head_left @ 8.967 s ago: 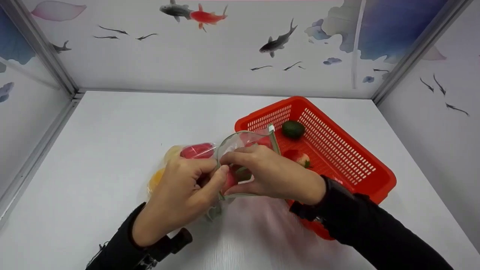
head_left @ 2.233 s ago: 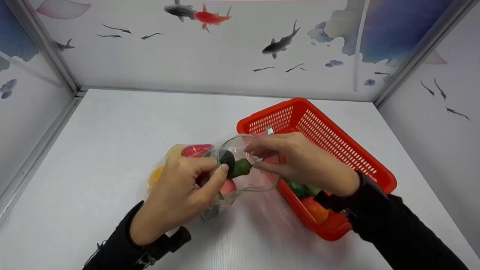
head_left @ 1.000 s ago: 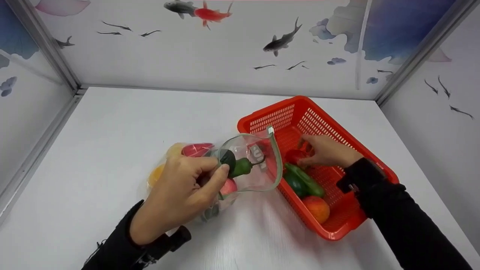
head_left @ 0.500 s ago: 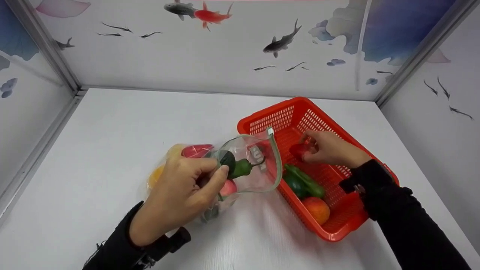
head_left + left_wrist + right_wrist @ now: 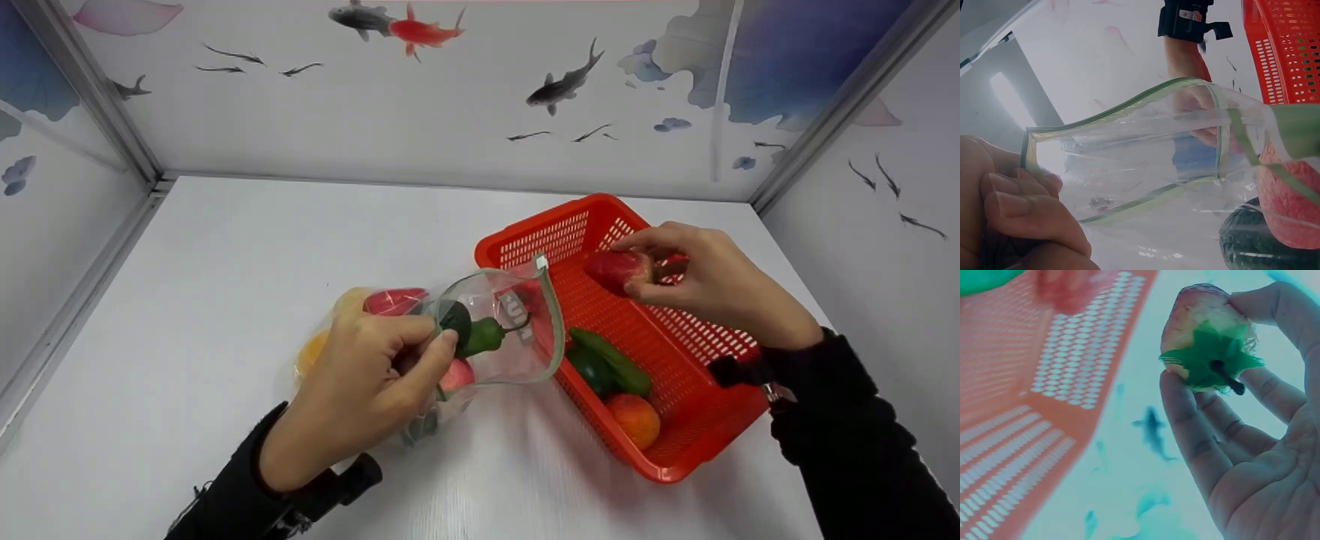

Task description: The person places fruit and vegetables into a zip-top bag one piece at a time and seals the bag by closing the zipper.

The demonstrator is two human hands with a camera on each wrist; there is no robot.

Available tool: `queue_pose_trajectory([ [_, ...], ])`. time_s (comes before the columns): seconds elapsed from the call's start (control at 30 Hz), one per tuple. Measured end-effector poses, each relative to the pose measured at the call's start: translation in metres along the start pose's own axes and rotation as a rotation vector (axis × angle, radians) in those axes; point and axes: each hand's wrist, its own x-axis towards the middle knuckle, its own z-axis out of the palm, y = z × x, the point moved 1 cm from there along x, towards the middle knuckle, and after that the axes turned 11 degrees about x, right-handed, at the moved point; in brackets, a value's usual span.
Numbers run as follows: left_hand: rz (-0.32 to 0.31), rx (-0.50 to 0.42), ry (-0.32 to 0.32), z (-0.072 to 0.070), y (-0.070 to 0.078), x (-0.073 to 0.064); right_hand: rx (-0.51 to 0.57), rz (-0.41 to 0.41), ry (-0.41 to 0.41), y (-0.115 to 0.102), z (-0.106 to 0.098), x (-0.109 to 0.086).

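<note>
My left hand point(image 5: 367, 375) pinches the rim of a clear zip bag point(image 5: 517, 367), whose mouth gapes toward the basket. Inside the bag lie a green pepper point(image 5: 480, 337), a dark green avocado-like piece point(image 5: 454, 319), a pink-red piece point(image 5: 456, 375) and other produce. In the left wrist view the green zip edge point(image 5: 1129, 107) runs out from the fingers. My right hand point(image 5: 709, 281) holds a strawberry point(image 5: 616, 270) above the red basket. Its green leaf cap and stem face the palm in the right wrist view, with the thumb and fingers around its sides.
The red basket point(image 5: 667, 469) stands to the right of the bag, under the bag's mouth. In it lie a green pepper-like piece point(image 5: 615, 361), a dark green piece point(image 5: 589, 371) and a peach point(image 5: 634, 420). Patterned panels point(image 5: 450, 112) wall the white table point(image 5: 247, 247).
The green pepper went into the bag earlier. Since then my right hand has reached into the basket, taken the strawberry and lifted it up and right. The left hand stays at the bag's rim.
</note>
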Motion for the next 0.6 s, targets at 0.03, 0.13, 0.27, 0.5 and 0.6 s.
queue_pose_trajectory([
  [0.03,0.006,0.006,0.005,0.000,0.000,0.000,0.016,-0.026,0.009,-0.006,0.000,-0.002],
  [0.13,0.017,0.019,0.014,0.000,0.000,0.000,0.089,-0.105,0.022,-0.026,0.002,-0.008],
  [0.27,0.011,0.011,0.007,0.000,0.000,-0.001,0.129,-0.215,0.004,-0.051,0.011,-0.011],
  [0.5,0.005,-0.028,-0.009,-0.001,0.001,0.000,0.055,-0.316,-0.091,-0.078,0.034,-0.003],
  [0.6,-0.008,-0.044,-0.021,-0.001,0.001,0.000,0.019,-0.324,-0.160,-0.083,0.046,0.007],
])
